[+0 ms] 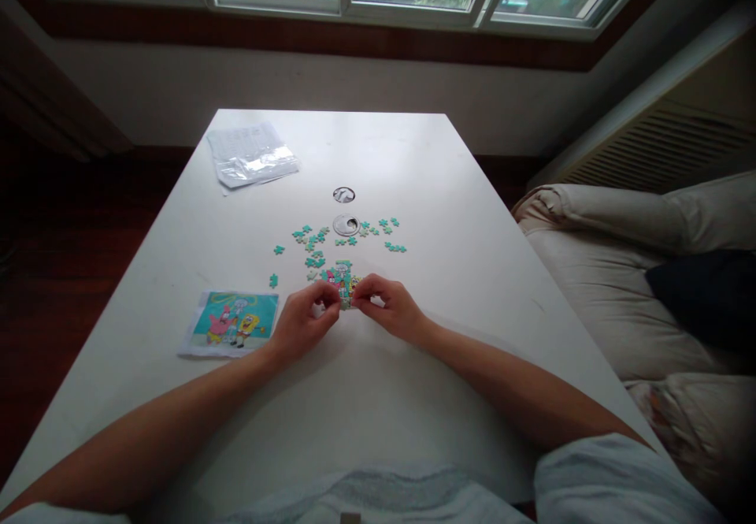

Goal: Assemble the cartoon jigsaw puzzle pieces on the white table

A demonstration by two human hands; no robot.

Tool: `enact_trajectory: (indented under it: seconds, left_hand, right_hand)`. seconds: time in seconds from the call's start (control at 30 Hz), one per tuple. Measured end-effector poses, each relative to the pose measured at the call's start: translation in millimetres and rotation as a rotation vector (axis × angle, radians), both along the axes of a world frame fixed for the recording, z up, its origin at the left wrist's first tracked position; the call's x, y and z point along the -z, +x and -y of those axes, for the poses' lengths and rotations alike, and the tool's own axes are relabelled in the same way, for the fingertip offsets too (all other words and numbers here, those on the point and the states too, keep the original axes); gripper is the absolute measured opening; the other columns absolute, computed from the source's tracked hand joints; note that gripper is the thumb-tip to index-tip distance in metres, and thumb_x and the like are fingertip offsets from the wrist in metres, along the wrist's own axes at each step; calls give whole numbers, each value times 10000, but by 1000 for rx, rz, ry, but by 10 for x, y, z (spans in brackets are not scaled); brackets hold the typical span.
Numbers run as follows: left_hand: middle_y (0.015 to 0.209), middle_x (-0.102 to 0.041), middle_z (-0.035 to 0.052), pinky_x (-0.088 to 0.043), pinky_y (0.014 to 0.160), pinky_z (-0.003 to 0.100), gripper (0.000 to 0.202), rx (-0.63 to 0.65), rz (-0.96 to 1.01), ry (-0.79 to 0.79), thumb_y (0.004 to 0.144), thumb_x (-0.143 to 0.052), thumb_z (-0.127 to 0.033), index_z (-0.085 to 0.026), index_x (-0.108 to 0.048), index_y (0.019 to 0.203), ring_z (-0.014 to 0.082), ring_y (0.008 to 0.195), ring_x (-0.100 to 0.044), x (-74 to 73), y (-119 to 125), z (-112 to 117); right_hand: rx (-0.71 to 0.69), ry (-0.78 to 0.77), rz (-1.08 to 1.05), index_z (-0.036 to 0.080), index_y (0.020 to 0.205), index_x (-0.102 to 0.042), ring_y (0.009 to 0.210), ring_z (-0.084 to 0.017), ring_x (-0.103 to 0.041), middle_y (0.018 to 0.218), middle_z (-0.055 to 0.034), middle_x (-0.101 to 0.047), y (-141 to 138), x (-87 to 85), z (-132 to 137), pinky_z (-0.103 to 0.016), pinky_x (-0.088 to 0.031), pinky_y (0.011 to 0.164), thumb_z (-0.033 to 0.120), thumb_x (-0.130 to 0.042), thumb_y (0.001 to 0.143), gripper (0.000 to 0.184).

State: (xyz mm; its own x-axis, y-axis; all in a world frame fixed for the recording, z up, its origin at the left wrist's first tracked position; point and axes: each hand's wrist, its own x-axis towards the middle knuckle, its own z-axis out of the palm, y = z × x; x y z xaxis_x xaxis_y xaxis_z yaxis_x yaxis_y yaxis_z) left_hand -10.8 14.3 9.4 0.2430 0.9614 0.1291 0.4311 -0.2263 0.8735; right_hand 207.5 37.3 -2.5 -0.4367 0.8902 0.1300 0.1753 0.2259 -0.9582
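Now left hand [301,323] and right hand [393,309] fingers pinch the puzzle patch [342,278] between them.

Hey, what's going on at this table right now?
A person sits at a white table with a small jigsaw. The left hand and right hand both pinch the near edge of a small joined patch of pieces. Loose teal pieces lie scattered just beyond it. A cartoon reference picture lies flat to the left of the left hand. A clear plastic bag lies on the far left part of the table.
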Motion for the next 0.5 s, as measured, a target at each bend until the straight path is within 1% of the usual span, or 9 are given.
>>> enact_trajectory:
  seconds: [0.1,0.13,0.17,0.2,0.3,0.4,0.5]
  left_hand:
    - [778,-654,-23,-439,709,243,62,-34,-108,-47,842,-571,-235,-206,-626,843,136,733,-591,-53,-162,-100]
    - [758,-648,-28,-432,690,240,61,-72,-146,-47,836,-577,-248,-208,-622,830,136,714,-588,-65,-224,-140]
    - [749,-646,-33,-426,681,240,62,-100,-190,-43,830,-582,-256,-211,-622,838,134,697,-583,-72,-281,-178]
    - [751,-649,-35,-423,674,239,66,-99,-225,-49,828,-582,-262,-213,-623,847,135,696,-587,-75,-329,-212]
    - [738,-641,-44,-408,637,238,79,-35,-335,-80,827,-573,-253,-226,-633,872,132,652,-571,-70,-400,-269]
    - [725,-628,-38,-399,636,247,110,1,-444,-18,840,-551,-230,-233,-646,895,141,642,-563,-68,-408,-276]
    - [832,-654,-9,-412,663,252,160,55,-515,52,870,-523,-222,-231,-656,959,150,705,-589,-90,-455,-293]
  right_hand:
    - [44,30,32,209,911,-671,795,-154,-629,846,-18,-705,17,-29,-7,-270,-499,695,259,-633,883,69]
    - [53,41,42,209,913,-675,791,-155,-628,847,-20,-707,26,-31,-11,-270,-496,690,263,-630,889,74]
    - [54,54,55,210,913,-678,785,-154,-626,851,-23,-706,35,-28,-15,-269,-494,683,268,-626,895,80]
    - [49,71,70,212,915,-682,778,-153,-621,858,-26,-704,45,-20,-20,-269,-490,678,271,-623,901,85]
    - [20,141,120,218,925,-691,757,-148,-599,864,-31,-684,70,12,-30,-269,-479,670,260,-614,910,89]
    - [-2,190,150,222,936,-695,761,-150,-590,856,-33,-667,83,31,-33,-269,-477,674,237,-610,913,89]
    - [-12,194,164,220,944,-696,761,-148,-586,859,-39,-662,90,39,-32,-261,-478,665,236,-606,923,94]
